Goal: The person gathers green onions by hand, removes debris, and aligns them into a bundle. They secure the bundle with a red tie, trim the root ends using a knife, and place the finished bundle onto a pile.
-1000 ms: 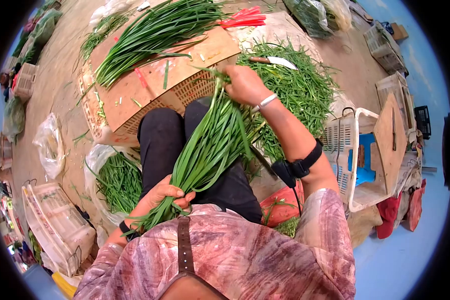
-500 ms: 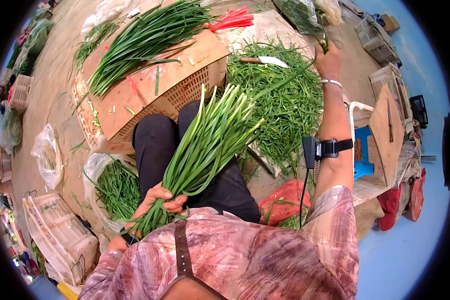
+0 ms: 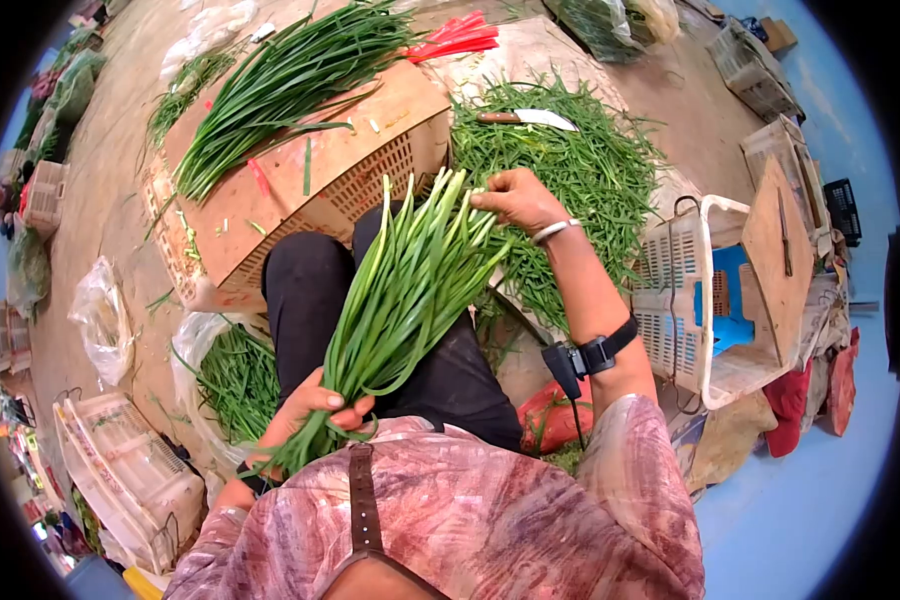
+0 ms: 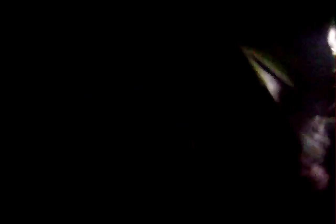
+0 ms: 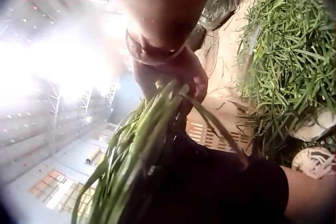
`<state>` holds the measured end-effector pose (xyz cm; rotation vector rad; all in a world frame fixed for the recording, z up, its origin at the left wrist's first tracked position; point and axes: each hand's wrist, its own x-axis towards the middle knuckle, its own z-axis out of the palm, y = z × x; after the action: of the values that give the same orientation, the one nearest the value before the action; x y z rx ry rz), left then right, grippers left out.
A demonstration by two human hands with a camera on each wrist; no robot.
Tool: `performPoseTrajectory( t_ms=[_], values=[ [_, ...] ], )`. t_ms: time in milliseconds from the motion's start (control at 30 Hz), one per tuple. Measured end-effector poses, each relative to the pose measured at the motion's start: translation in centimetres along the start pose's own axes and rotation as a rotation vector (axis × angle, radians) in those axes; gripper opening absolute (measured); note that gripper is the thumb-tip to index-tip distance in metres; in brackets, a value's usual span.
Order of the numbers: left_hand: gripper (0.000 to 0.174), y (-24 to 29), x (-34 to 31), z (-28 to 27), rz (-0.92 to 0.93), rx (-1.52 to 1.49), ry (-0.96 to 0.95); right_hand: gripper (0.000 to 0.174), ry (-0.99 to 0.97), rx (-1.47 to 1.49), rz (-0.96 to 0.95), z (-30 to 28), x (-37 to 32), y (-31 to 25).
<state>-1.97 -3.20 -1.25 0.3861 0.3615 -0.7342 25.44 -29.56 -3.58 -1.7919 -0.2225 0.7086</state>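
2 hands are together on the bundle of green leaves (image 3: 410, 300) again, and that is the change. The right hand (image 3: 520, 202), flung out wide to the right 0.5 s earlier with a trailing strand, is back at the pale stalk tips. Its fingers are curled in, and thumb and forefinger appear to pinch at the edge of the tips; how many stalks they have is too small to tell. The left hand (image 3: 315, 405) matches both earlier pictures: it grips the leafy end close to the shirt (image 3: 470, 510). The left wrist view is nearly black and adds nothing.

The bundle lies slanted over the dark trousers (image 3: 310, 270), its tips pointing away from the person and fanned apart, where 1 s earlier the right hand covers part of them. For the work, I judge that 1 outward pull is finished and that the right hand is at the start of another, the sorting of this bundle being only partway along.

The knife (image 3: 530, 119) remains on the loose pile of greens (image 3: 580, 165), untouched, and the larger bunch (image 3: 290, 85) stays on the board (image 3: 405, 105).
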Motion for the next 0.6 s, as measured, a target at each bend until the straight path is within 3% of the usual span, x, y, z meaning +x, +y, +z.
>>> performPoseTrajectory(
  t_ms=[67,100,167,267,300,333,400,467,533,600],
  values=[
    [0.071,1.4,-0.2,0.8,-0.004,0.605,0.112,0.025,0.037,-0.04,-0.07,-0.1,-0.7,-0.8],
    [0.071,1.4,-0.3,1.7,-0.009,0.603,0.11,0.024,0.075,-0.12,-0.109,0.0,-1.0,-1.2],
    [0.066,1.2,-0.1,3.9,0.194,1.064,0.212,0.023,0.148,-0.261,-0.157,1.0,-1.7,-3.1],
    [0.06,0.9,-0.3,3.5,0.155,1.272,0.351,0.03,0.243,-0.35,-0.229,2.3,-1.9,-4.7],
    [0.05,0.9,-0.1,3.2,0.113,1.293,0.356,0.03,0.243,-0.348,-0.232,2.4,-1.5,-4.6],
    [0.05,1.1,0.0,2.5,0.114,1.294,0.357,0.031,0.231,-0.386,-0.183,2.4,-0.8,-4.3],
    [0.043,1.6,-0.1,1.3,-0.108,0.778,0.377,0.032,0.22,-0.427,-0.136,2.4,-0.4,-3.6],
    [0.042,1.4,-0.4,2.4,-0.038,0.587,0.37,0.028,0.227,-0.381,-0.184,2.1,-0.2,-3.3],
    [0.041,1.3,-1.0,1.9,-0.023,0.392,0.214,0.024,0.242,-0.19,-0.144,1.5,-0.5,-3.9],
    [0.042,0.9,-1.0,0.7,-0.032,0.303,0.161,0.022,0.245,0.185,-0.228,0.5,-0.5,-4.1]
  ],
)
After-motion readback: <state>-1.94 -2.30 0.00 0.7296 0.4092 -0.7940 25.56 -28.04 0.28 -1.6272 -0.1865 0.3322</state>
